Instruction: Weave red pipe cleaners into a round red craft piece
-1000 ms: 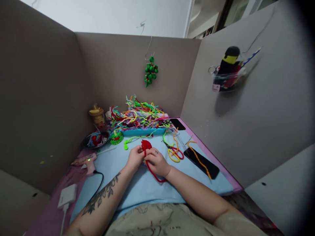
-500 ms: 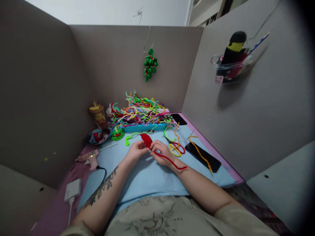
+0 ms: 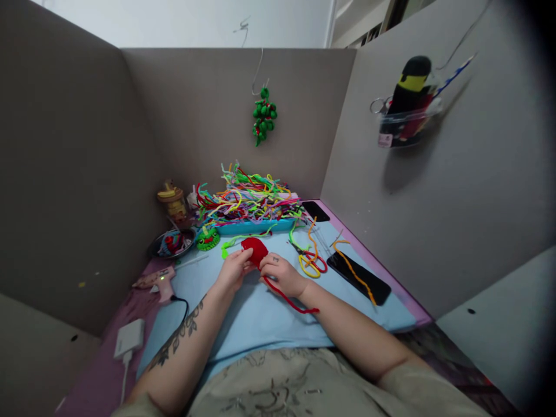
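Note:
My left hand pinches a red coiled pipe-cleaner shape just above the light blue mat. My right hand is closed on the loose red tail of the same pipe cleaner, which trails back along my right forearm. Both hands meet at the middle of the mat, fingers curled round the red piece.
A blue tray heaped with coloured pipe cleaners stands behind the hands. Scissors and a black phone lie to the right, a pink glue gun, a small bowl and a green figure to the left. Grey partition walls enclose the desk.
The red coil has turned and sits rounder between my fingers. The loose red tail swung from under my right hand out along the forearm. The camera tilted slightly.

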`<state>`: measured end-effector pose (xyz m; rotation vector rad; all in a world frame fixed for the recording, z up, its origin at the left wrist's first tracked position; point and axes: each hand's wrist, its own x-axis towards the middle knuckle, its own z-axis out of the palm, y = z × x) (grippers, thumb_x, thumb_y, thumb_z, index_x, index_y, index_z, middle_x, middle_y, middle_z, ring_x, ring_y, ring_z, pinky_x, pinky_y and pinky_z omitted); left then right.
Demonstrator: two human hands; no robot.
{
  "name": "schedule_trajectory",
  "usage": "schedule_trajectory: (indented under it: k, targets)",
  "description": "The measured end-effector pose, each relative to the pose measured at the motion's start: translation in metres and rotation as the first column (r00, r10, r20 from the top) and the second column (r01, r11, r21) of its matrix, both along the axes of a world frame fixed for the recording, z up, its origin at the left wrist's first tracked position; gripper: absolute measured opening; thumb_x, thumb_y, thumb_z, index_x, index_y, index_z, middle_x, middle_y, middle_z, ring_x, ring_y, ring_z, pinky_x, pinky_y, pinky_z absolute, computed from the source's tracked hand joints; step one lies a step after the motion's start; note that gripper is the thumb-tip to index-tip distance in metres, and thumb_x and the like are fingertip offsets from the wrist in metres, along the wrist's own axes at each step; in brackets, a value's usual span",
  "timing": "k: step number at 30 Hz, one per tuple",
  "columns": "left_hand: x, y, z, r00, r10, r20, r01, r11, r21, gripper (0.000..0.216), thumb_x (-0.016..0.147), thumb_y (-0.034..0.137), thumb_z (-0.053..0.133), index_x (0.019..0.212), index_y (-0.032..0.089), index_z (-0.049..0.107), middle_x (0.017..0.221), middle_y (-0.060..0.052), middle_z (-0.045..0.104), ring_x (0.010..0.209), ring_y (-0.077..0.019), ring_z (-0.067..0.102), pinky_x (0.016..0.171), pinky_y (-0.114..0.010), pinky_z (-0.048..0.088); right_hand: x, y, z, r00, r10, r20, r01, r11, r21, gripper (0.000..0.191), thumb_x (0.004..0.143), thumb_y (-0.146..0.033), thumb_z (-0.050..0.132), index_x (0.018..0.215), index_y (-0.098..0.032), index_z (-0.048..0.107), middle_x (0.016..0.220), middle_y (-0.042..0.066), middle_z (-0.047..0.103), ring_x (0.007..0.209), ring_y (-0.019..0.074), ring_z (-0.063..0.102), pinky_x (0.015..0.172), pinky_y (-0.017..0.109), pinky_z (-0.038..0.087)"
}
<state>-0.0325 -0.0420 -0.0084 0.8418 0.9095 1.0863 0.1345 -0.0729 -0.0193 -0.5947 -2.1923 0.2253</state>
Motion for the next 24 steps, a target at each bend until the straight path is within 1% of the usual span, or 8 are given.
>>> schedule_trajectory:
  k: [7,10,13,15,17,20,22,24]
  targets:
    - [-0.003,0.001,0.006,0.997,-0.005,0.074,0.007,1.000,-0.021,0.031,0.066,0.032,0.074,0.089,0.010,0.071,0.084,-0.011,0.073,0.072,-0.0163,0.066,0.063,-0.024,0.052,0.005,0.000,0.009,0.990,-0.095,-0.108,0.094,0.995,-0.014,0.007,0.083,-0.018,0.055,0.080,-0.021,0.060,0.085,0.006,0.060,0.085,0.0189,0.053,0.079,0.036,0.046]
    - [-0.003,0.002,0.008,0.996,0.013,0.085,-0.010,0.999,-0.037,0.031,0.067,0.032,0.074,0.091,0.012,0.070,0.084,-0.010,0.073,0.069,-0.0154,0.066,0.059,-0.022,0.051,0.007,0.002,0.011,0.973,-0.143,-0.180,0.125,0.986,-0.108,0.007,0.081,-0.019,0.060,0.075,-0.021,0.062,0.084,0.005,0.061,0.085,0.0188,0.053,0.080,0.036,0.044]
    - [-0.004,0.002,0.009,0.995,0.016,0.098,-0.016,1.000,0.001,0.032,0.068,0.036,0.074,0.089,0.013,0.071,0.086,-0.011,0.073,0.073,-0.0163,0.067,0.063,-0.023,0.051,0.008,0.006,0.009,0.919,-0.215,-0.329,0.116,0.948,-0.295,0.009,0.080,-0.025,0.063,0.072,-0.020,0.064,0.080,0.004,0.059,0.082,0.0183,0.055,0.078,0.034,0.044]
    - [-0.005,0.003,0.010,0.992,0.028,0.120,-0.035,0.998,0.057,0.035,0.066,0.039,0.075,0.089,0.013,0.070,0.090,-0.011,0.073,0.079,-0.0178,0.067,0.070,-0.025,0.052,0.008,0.009,0.005,0.845,-0.265,-0.465,0.010,0.877,-0.480,0.015,0.080,-0.033,0.061,0.076,-0.020,0.065,0.074,0.002,0.058,0.074,0.0166,0.055,0.070,0.031,0.044]
    - [-0.006,0.005,0.009,0.986,0.071,0.149,-0.088,0.990,0.112,0.038,0.063,0.040,0.077,0.089,0.013,0.070,0.092,-0.011,0.073,0.083,-0.0186,0.067,0.078,-0.028,0.051,0.008,0.015,0.000,0.742,-0.328,-0.585,-0.187,0.737,-0.650,0.023,0.079,-0.041,0.061,0.080,-0.019,0.064,0.063,-0.001,0.053,0.059,0.0137,0.051,0.057,0.027,0.042]
    - [-0.009,0.009,0.008,0.973,0.163,0.165,-0.188,0.970,0.151,0.042,0.061,0.042,0.078,0.090,0.013,0.068,0.092,-0.010,0.073,0.085,-0.0192,0.067,0.084,-0.031,0.049,0.011,0.026,-0.007,0.574,-0.478,-0.665,-0.414,0.531,-0.739,0.031,0.070,-0.045,0.067,0.084,-0.019,0.059,0.055,-0.005,0.047,0.045,0.0090,0.042,0.045,0.022,0.034]
    - [-0.011,0.011,0.008,0.963,0.211,0.167,-0.236,0.960,0.150,0.044,0.060,0.042,0.078,0.091,0.013,0.067,0.093,-0.010,0.073,0.088,-0.0200,0.067,0.086,-0.033,0.048,0.016,0.033,-0.011,0.499,-0.576,-0.648,-0.405,0.506,-0.761,0.035,0.066,-0.044,0.070,0.087,-0.020,0.056,0.054,-0.007,0.046,0.041,0.0075,0.039,0.041,0.020,0.031]
    - [-0.012,0.013,0.007,0.954,0.243,0.174,-0.268,0.954,0.134,0.044,0.059,0.042,0.078,0.090,0.014,0.067,0.092,-0.009,0.073,0.089,-0.0205,0.067,0.087,-0.033,0.048,0.022,0.037,-0.013,0.469,-0.627,-0.622,-0.281,0.562,-0.778,0.035,0.068,-0.045,0.067,0.090,-0.021,0.054,0.052,-0.009,0.042,0.038,0.0073,0.035,0.038,0.020,0.028]
